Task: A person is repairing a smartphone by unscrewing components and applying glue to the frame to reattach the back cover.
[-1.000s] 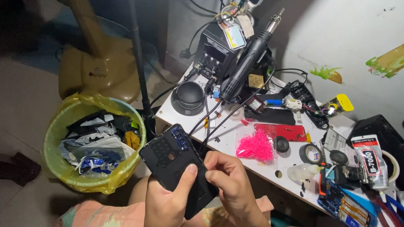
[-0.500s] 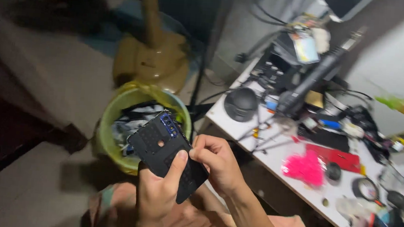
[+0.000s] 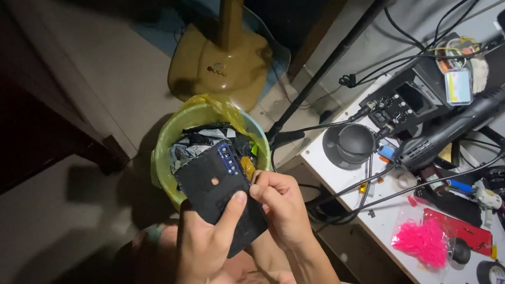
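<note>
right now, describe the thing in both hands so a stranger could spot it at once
Start at the green waste bin on the floor, left of the white workbench. Just over its near rim, the left hand and right hand hold a phone: flat, black, with a blue camera strip.

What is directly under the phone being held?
Below the phone sits a green bin with dark and pale scraps; the phone and hands cover its nearer part.

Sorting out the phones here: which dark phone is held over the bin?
The black phone with blue camera strip, gripped by both hands; the other dark phone lies flat on the white table.
</note>
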